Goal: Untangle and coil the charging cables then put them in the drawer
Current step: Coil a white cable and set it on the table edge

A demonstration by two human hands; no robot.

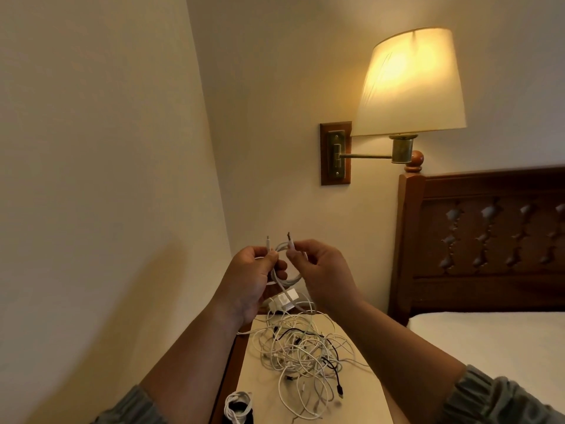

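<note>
I hold a white charging cable (286, 278) wound into a small coil, raised above the nightstand. My left hand (250, 280) grips the coil and pinches one plug end, which points up. My right hand (318, 270) pinches the other plug end beside it. Below, a tangled heap of white and black cables (302, 353) lies on the nightstand top (360, 399), with a white charger block (286, 299) at its far edge. A finished white coil (238, 405) lies at the near left corner. No drawer is in view.
The nightstand stands in a corner between the wall on the left and a bed (495, 341) with a dark wooden headboard (489, 240) on the right. A lit wall lamp (409, 84) on a swing arm hangs above.
</note>
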